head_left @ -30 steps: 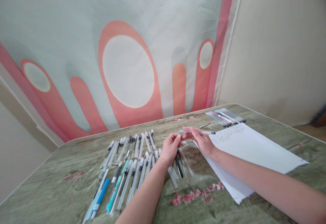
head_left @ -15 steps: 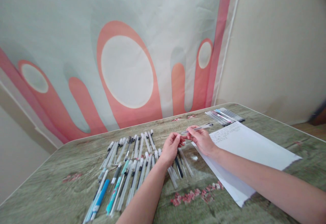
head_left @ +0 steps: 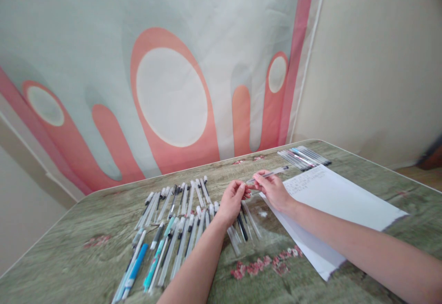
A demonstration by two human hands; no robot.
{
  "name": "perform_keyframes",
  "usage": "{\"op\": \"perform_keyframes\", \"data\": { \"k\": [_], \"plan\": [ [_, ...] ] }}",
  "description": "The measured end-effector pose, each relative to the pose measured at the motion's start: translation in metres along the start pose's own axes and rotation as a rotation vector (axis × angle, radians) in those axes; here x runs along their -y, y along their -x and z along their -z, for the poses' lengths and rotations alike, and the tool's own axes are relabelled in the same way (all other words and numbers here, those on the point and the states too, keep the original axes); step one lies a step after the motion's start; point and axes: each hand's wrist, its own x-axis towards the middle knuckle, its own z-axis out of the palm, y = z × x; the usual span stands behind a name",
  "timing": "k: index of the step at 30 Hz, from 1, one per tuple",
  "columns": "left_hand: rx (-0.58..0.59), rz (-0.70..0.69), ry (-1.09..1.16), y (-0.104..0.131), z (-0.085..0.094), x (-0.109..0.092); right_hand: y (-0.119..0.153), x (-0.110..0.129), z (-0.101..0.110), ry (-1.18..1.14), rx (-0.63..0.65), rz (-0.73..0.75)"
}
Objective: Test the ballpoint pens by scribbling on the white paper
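Two bare hands of mine, close together by the left corner of the paper [head_left: 348,207]. Right hand [head_left: 271,190]: fingers closed around a slim clear pen [head_left: 278,171], held up just past that corner, its dark end pointing toward the far pens [head_left: 304,157]. Left hand [head_left: 235,201]: just left of the paper, fingers curled, thumb and fingertips drawn together and nearly meeting the right fingers; can't tell if anything's pinched in there.

Paper lies flat, small handwriting [head_left: 302,179] along its far-left end, rest of it plain white; right forearm crosses over it. Far pens sit side by side just beyond the paper's far corner, mostly clear or grey, a few coloured.

Left of the paper, partly behind my left wrist: a dark stick [head_left: 242,227] and some clear tubes [head_left: 254,221]. Farther left, well apart from the paper, two rough rows: back row [head_left: 172,200], clear pieces with white or black ends, and front row, similar, plus a teal pen [head_left: 157,260] and a blue pen [head_left: 137,267].
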Motion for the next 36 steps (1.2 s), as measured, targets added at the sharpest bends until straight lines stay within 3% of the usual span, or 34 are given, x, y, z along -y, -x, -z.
{"op": "perform_keyframes", "data": {
  "k": [13,26,36],
  "plan": [
    [-0.003,-0.011,-0.013,-0.0001,0.0,0.0002,0.0,-0.0014,0.0004,0.017,0.008,0.01],
    [-0.008,-0.06,-0.099,-0.0014,0.0004,0.0006,0.0009,0.0025,0.0023,0.285,0.032,0.118],
    [0.028,-0.071,-0.128,-0.003,0.0034,0.003,0.0017,0.0045,0.0024,0.292,0.056,0.127]
  ]
}}
